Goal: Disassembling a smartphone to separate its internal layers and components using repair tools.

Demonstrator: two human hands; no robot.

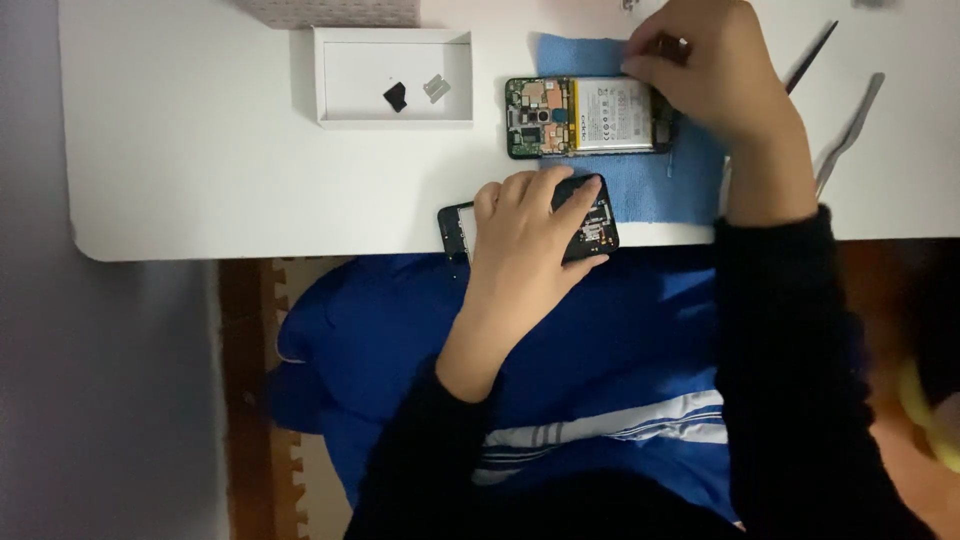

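Observation:
An opened phone (580, 116) with bare circuit board and white battery lies on a blue cloth (660, 185) on the white table (200, 150). My right hand (715, 75) rests over the phone's right end, fingers pinched together at its upper edge; what they pinch is hidden. My left hand (525, 240) lies flat on a black phone frame (455, 225) at the table's front edge, covering most of it.
A shallow white tray (330, 100) left of the phone holds a small black part (396, 96) and a small silver part (436, 88). Metal tweezers (850, 130) and a dark thin tool (812, 55) lie at the right. Blue clothing covers my lap below.

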